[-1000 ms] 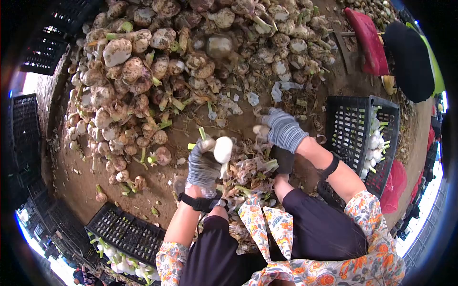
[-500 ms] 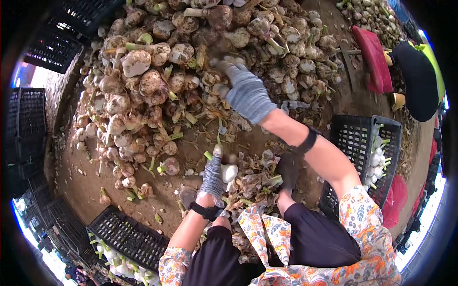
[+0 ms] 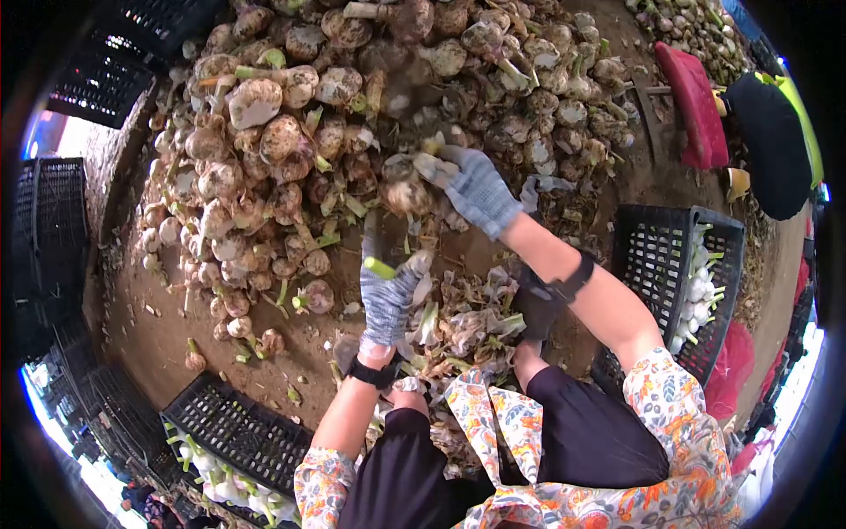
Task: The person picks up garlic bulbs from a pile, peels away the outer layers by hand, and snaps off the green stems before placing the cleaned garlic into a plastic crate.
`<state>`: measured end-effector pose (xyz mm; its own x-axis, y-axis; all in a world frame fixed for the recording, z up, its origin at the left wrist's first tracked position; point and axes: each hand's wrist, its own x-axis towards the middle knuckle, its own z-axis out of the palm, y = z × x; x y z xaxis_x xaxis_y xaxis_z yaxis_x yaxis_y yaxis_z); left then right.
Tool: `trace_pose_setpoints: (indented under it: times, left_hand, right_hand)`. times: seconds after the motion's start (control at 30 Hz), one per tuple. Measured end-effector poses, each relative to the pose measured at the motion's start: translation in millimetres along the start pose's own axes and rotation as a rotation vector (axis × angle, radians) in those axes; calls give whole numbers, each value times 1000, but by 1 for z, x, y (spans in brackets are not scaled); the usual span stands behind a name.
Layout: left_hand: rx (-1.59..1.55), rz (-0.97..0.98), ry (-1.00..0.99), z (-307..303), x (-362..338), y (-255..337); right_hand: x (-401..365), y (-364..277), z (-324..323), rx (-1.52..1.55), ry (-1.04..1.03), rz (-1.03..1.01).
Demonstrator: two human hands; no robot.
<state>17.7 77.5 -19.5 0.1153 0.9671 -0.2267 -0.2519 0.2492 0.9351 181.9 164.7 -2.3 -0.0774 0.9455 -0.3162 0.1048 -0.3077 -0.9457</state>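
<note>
My right hand (image 3: 476,185), in a grey knitted glove, grips a dirt-covered garlic bulb (image 3: 405,194) by its stem end at the near side of a heap of unpeeled garlic (image 3: 282,145). Below it, my gloved left hand (image 3: 388,300) has its index finger and thumb apart, pointing up towards that bulb without touching it. A cut green stem (image 3: 379,268) shows in the left palm, held by the other fingers. The peeled white bulb on that stem is mostly hidden by the hand. Loose papery garlic skins (image 3: 467,326) lie between my feet.
A black crate (image 3: 656,264) with peeled garlic stands on the right. Another crate (image 3: 238,432) with white bulbs is at lower left, with more black crates (image 3: 48,229) farther left. A red stool-like object (image 3: 692,106) and a person's dark shoe-like shape (image 3: 767,145) are upper right.
My right hand has come back from the heap with a dirty garlic bulb in it. My left hand has risen towards it, its index finger and thumb spreading apart.
</note>
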Motion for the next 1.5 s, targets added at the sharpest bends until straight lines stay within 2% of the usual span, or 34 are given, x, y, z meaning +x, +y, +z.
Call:
trace_pose_setpoints:
  times: [0.1, 0.17, 0.2, 0.23, 0.3, 0.43, 0.5, 0.57, 0.63, 0.7, 0.73, 0.77, 0.8, 0.83, 0.9, 0.97, 1.0, 1.03, 1.1, 1.13, 1.17, 1.23, 1.27, 1.3, 1.37, 1.43, 1.5]
  left_hand:
    - [-73, 16, -27, 16, 0, 18]
    - [-75, -61, -36, 20, -4, 25]
    - [-74, -133, -45, 21, -6, 26]
    - [-75, -134, -48, 21, -7, 23]
    - [73, 72, -102, 21, -8, 18]
    - [155, 32, -105, 26, -15, 22]
    - [102, 22, -114, 26, -17, 21]
    - [74, -26, -110, 26, -18, 22]
    - [14, -80, -118, 26, -19, 23]
    - [-46, -136, -123, 24, -19, 19]
    - [-154, -204, -157, 21, -17, 13]
    - [-262, -271, -190, 18, -17, 10]
    - [-492, -518, -136, 16, -18, 14]
    - [-781, -733, -239, 17, -15, 23]
    - [-1113, -1008, -513, 9, -9, 22]
    - [-1058, -1019, -551, 1, -4, 15]
    - [-999, -1030, -596, 0, -3, 12]
    - [-1000, -1030, -596, 1, -5, 11]
    - [-318, -498, -352, 8, -13, 8]
    - [17, -225, -220, 11, -17, 7]
    - [19, -225, -220, 16, -21, 5]
    - [165, 80, -95, 25, -27, 6]
    - [2, -135, -127, 22, -28, 11]
    - [2, -137, -127, 13, -29, 14]
    - [-498, -719, -293, -2, -28, 19]
    - [-561, -714, -302, 3, -25, 23]
    - [-155, -595, -202, 6, -21, 25]
  right_hand:
    - [-39, 11, -7, -10, -23, 131]
    - [-52, 44, -9, -254, 118, -32]
    - [-56, 10, -12, -97, 23, 110]
    - [-59, 12, -14, -97, 26, 111]
    - [-64, 18, -18, -117, -78, -101]
    - [-66, 29, -20, -203, -56, -12]
    - [-71, 27, -23, -215, -58, -62]
    - [-73, 23, -26, 20, -143, 25]
    - [-79, 6, -30, -41, -174, -21]
    - [-84, 7, -35, -335, -112, -329]
    - [-88, -4, -36, -305, -123, -199]
    - [-90, -1, -38, -304, -124, -196]
    - [-92, 1, -39, -287, -159, -168]
    - [-94, 3, -39, -268, -197, -140]
    - [-101, 3, -39, -210, -213, -100]
    - [-108, 8, -38, -308, -171, -193]
    - [-109, 10, -36, -377, -144, -308]
    - [-112, 9, -35, -378, -144, -308]
    - [-115, 1, -32, 86, -104, 350]
    - [-115, 4, -28, 126, -91, 325]
    - [-115, 12, -27, 128, -92, 324]
    - [-116, 22, -25, -224, -109, -172]
    - [-123, 24, -20, 116, -98, -25]
    - [-124, 19, -22, 116, -98, -24]
    - [-124, 11, -26, 549, -240, 292]
    - [-126, 14, -24, 566, -241, 252]
    - [-127, 21, -26, 590, -219, 321]
